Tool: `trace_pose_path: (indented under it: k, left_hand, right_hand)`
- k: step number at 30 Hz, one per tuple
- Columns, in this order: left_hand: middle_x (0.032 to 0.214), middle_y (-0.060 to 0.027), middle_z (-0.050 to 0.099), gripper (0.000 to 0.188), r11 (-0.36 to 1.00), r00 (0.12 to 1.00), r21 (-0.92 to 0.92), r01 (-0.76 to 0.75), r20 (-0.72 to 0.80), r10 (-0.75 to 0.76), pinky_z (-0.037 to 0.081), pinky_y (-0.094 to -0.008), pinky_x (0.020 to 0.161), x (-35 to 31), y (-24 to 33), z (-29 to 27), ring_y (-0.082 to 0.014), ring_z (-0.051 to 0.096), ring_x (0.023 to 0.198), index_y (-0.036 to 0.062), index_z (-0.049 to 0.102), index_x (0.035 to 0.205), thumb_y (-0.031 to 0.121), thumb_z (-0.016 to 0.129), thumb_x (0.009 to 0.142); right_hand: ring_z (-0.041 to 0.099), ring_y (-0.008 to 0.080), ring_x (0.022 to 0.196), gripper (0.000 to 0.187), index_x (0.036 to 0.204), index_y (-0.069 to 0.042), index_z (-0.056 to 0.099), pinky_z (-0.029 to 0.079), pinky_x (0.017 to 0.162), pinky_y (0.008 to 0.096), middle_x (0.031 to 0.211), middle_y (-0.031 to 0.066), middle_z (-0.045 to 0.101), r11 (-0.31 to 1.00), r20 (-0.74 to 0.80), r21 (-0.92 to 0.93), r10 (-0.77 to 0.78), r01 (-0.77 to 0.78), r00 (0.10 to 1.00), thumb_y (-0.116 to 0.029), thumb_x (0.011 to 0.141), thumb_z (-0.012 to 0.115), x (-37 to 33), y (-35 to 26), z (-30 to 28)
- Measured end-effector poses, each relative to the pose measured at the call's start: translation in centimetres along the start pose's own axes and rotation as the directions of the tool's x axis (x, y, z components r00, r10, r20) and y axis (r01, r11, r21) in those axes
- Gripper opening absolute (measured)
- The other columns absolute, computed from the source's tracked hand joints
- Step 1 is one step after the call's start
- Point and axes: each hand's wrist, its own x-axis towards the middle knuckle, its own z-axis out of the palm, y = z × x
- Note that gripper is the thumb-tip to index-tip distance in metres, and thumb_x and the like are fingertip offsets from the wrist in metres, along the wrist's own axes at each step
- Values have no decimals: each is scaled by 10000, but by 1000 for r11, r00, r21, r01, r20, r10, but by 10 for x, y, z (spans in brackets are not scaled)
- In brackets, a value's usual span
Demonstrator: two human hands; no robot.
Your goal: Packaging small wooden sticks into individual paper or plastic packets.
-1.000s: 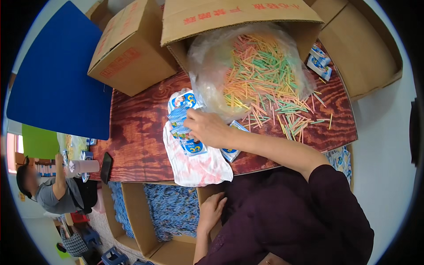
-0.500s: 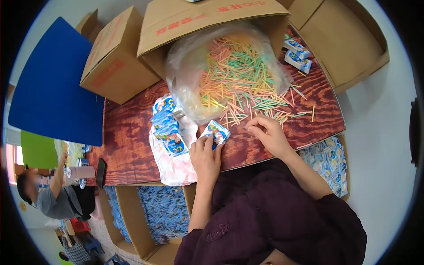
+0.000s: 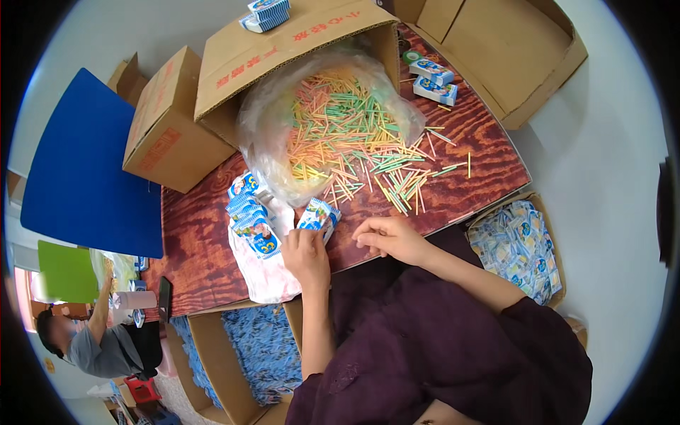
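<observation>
My left hand grips a small blue-and-white packet at the table's near side, fingers bent over its lower edge. To its right, my right hand hovers by the table edge with fingers curled in; whether anything is between the fingertips is hidden. Beyond both hands, a heap of thin pink, yellow and green sticks spills from a clear plastic bag onto the table. Left of my left hand, several similar packets lie overlapping on a pink-and-white cloth.
The bag sits in a tipped cardboard box; another box stands left. Small packs and green tape lie far right. Below the table edge are boxes of blue wrappers and filled packets. A co-worker sits left.
The view has shifted. My right hand has come down and left, away from the loose sticks and closer to the packet. My left hand stays on the packet, its fingers now lower on it.
</observation>
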Motion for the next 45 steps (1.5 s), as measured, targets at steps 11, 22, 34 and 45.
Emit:
trace_pose_path:
  k: [11,22,34,45]
  left_hand:
    - [784,-108,578,66,990,992,-70,-123,-5,122,423,-404,697,-5,20,-17,-310,550,782,37,636,800,77,680,773]
    - [994,-132,616,110,834,938,-450,319,276,-210,458,-343,807,2,48,-8,-235,593,922,10,652,905,52,688,809]
    - [710,-93,585,57,716,853,-516,469,474,-218,421,-263,627,24,-6,-19,-145,541,658,-44,611,813,-2,631,847]
    - [771,23,569,63,227,697,-712,664,480,-532,395,-185,640,8,-8,-20,-31,498,708,-30,611,859,0,590,911]
  right_hand:
    - [557,62,600,302,1064,-31,616,450,457,189,823,23,623,998,29,64,6,-8,1000,-301,928,614,14,-9,11]
    - [583,125,720,139,875,33,625,459,634,311,712,77,574,972,-88,-195,-154,134,984,-92,826,659,34,-28,-19]
    - [573,280,728,221,809,-3,610,442,666,377,748,131,548,817,144,-488,-271,306,952,-203,900,594,94,-40,-17]
    - [587,362,872,155,852,-4,639,466,761,435,843,173,620,200,-65,-972,-724,119,686,-102,857,520,245,-61,-92]
